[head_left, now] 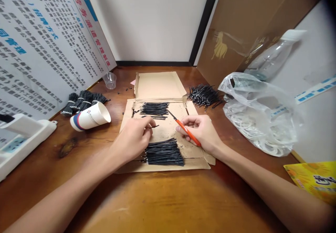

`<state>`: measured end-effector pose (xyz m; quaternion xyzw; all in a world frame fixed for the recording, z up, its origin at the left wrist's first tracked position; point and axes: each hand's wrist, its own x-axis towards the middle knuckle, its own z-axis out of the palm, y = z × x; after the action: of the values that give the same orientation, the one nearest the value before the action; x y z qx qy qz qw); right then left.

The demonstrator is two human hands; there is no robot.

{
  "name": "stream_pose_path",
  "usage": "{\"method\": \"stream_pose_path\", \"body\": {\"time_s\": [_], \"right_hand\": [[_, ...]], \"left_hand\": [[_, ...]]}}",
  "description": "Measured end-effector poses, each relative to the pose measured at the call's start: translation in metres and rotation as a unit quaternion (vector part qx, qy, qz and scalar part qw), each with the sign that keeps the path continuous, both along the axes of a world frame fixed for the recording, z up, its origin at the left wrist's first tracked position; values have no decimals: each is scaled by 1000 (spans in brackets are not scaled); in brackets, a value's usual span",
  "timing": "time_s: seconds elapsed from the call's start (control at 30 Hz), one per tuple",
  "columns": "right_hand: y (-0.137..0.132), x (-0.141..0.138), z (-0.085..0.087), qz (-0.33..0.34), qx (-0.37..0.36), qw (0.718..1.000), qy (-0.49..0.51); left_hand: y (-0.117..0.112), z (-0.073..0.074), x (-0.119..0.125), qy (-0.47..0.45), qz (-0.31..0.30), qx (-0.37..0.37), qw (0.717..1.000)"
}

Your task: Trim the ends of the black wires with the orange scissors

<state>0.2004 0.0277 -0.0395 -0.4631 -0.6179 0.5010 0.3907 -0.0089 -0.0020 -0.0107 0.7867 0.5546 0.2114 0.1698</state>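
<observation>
My left hand [134, 138] is closed in a pinch on one thin black stick [154, 126], held just above a flattened cardboard sheet [194, 163]. My right hand [202, 131] grips an orange-handled tool [187, 131] like a pen, its dark tip pointing up-left toward a row of black sticks [154, 109] at the far end of the cardboard. A larger heap of black sticks [164, 152] lies on the near part of the cardboard, under my left hand.
A paper cup [90, 117] lies on its side at left, with banded bundles of sticks [81, 101] behind it. Loose sticks [204, 95] and a plastic bag of white rings [258, 115] sit at right. A clear cup [110, 80], a leaning poster and a brown box stand behind.
</observation>
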Motion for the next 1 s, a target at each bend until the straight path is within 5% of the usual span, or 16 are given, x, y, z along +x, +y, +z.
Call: {"method": "stream_pose_path", "body": {"time_s": [0.63,1.0], "right_hand": [[-11,-7,-5,26,48,998,12],[-18,-10,-5,32,37,999,2]], "left_hand": [[-5,-5,5,-63,-22,9,998],[0,-7,-3,17,-84,90,992]]}}
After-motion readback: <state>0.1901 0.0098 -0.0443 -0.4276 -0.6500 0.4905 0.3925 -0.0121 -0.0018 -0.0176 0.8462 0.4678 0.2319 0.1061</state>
